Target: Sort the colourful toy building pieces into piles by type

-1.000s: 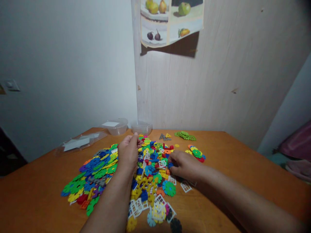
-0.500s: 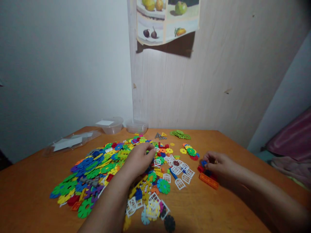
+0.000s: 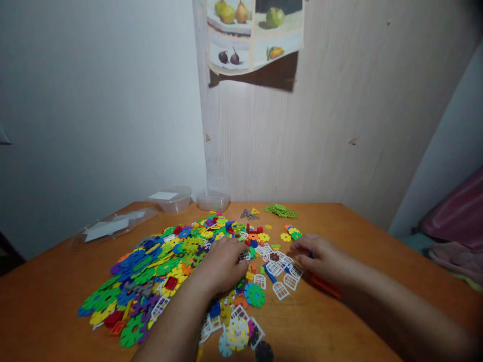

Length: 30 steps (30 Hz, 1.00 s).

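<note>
Several white toy windows (image 3: 279, 290) lie between the hands, left of the right hand (image 3: 322, 259), the nearer one; its thumb and fingers stand apart. Blue stick (image 3: 270, 273) among them slants down-right. Left hand (image 3: 226, 264): fingers curled over pile (image 3: 166, 261), grip unclear.

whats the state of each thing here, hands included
pile: loose, mixed, spread out
left hand: over the pile, fingers bent
right hand: fingers curled, grip unclear
white windows: loose, some overlapping
orange brick: blurred, partly hidden
green pieces: heaped apart
tubs: standing side by side
poster: hanging, lower edge curled
</note>
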### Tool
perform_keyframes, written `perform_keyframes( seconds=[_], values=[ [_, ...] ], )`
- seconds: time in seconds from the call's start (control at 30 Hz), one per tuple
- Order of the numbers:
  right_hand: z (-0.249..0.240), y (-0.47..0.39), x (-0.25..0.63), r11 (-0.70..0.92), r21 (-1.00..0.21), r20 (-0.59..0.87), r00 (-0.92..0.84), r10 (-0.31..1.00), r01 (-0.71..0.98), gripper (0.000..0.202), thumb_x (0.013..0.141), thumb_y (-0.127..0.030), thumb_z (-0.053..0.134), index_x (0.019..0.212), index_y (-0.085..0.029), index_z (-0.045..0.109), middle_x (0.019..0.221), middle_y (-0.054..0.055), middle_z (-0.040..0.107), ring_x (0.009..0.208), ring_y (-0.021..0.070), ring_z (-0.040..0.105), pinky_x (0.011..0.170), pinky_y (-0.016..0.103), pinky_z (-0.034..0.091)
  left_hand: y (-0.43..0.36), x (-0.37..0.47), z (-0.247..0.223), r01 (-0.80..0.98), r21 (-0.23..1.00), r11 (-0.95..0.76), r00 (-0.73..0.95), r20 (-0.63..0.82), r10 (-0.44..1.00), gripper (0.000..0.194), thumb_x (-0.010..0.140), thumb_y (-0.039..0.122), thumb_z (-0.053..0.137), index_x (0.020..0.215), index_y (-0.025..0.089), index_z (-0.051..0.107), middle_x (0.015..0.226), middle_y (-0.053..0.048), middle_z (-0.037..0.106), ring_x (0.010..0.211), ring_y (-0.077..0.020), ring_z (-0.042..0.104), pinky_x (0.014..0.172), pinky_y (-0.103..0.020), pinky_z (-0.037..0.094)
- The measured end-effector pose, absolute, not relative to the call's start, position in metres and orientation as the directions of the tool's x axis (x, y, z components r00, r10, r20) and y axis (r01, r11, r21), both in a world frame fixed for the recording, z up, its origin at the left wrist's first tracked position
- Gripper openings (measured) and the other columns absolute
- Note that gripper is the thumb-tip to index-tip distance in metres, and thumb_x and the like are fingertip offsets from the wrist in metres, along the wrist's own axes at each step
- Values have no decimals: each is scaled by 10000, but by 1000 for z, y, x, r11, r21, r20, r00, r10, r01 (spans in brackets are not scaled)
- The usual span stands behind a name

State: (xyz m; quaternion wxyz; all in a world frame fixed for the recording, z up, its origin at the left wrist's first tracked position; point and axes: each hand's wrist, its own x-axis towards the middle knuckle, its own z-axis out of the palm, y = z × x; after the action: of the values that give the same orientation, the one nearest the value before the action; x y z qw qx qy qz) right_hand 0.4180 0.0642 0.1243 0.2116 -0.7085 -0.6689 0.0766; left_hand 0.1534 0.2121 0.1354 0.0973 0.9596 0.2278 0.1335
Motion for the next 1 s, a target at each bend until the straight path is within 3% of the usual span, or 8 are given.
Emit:
perform_keyframes(
  seconds=[0.1, 0.2, 0.33, 0.47, 0.73, 0.83, 1.0],
  values=[
    [128, 84, 396, 46, -283, 143, -5, 990, 958, 272, 924, -322, 534, 1063, -197, 732, 972, 90, 687, 908, 221, 605, 765, 307, 426, 213, 154, 135, 421, 238, -875, 857, 210, 470, 202, 900, 336, 568, 997, 235, 715, 991, -74, 695, 980, -263, 603, 853, -372, 454],
    [126, 98, 382, 37, -185, 113, -16, 993, 982, 270, 915, -322, 550, 1063, -217, 749, 959, 90, 674, 908, 228, 598, 732, 299, 391, 212, 153, 136, 435, 235, -869, 855, 195, 480, 191, 896, 339, 569, 968, 229, 708, 989, -74, 697, 972, -263, 605, 838, -368, 451],
    [119, 104, 377, 1, -156, 93, 14, 996, 988, 231, 878, -274, 573, 1003, -230, 762, 963, 75, 680, 882, 210, 602, 701, 284, 368, 211, 154, 136, 444, 238, -864, 850, 193, 490, 186, 894, 333, 561, 963, 229, 699, 992, -73, 695, 969, -259, 606, 830, -362, 447],
    [116, 103, 377, -17, -127, 104, 31, 994, 992, 274, 948, -299, 488, 967, -223, 750, 934, 75, 691, 863, 204, 615, 703, 288, 367, 211, 155, 134, 444, 227, -867, 850, 199, 488, 168, 889, 317, 549, 927, 223, 682, 977, -75, 689, 957, -257, 608, 814, -358, 446],
    [114, 97, 378, -90, 61, 180, 78, 981, 994, 326, 1010, -349, 419, 910, -183, 682, 929, 103, 682, 865, 218, 600, 700, 314, 335, 210, 156, 134, 448, 220, -867, 854, 180, 488, 193, 902, 356, 546, 936, 221, 679, 1006, -86, 691, 973, -267, 606, 823, -362, 451],
    [111, 95, 378, -80, 56, 232, 66, 971, 995, 312, 1015, -348, 421, 937, -184, 674, 934, 95, 682, 885, 216, 594, 720, 315, 339, 209, 157, 136, 450, 220, -865, 859, 160, 487, 199, 902, 357, 548, 943, 220, 686, 1009, -88, 694, 968, -265, 611, 819, -359, 452],
    [112, 92, 376, -62, -86, 241, 81, 967, 994, 272, 990, -361, 482, 925, -200, 691, 914, 67, 699, 875, 195, 612, 711, 289, 351, 209, 156, 137, 451, 238, -860, 855, 161, 493, 198, 895, 359, 560, 953, 221, 690, 1008, -82, 697, 961, -257, 615, 809, -346, 450]
  ],
)
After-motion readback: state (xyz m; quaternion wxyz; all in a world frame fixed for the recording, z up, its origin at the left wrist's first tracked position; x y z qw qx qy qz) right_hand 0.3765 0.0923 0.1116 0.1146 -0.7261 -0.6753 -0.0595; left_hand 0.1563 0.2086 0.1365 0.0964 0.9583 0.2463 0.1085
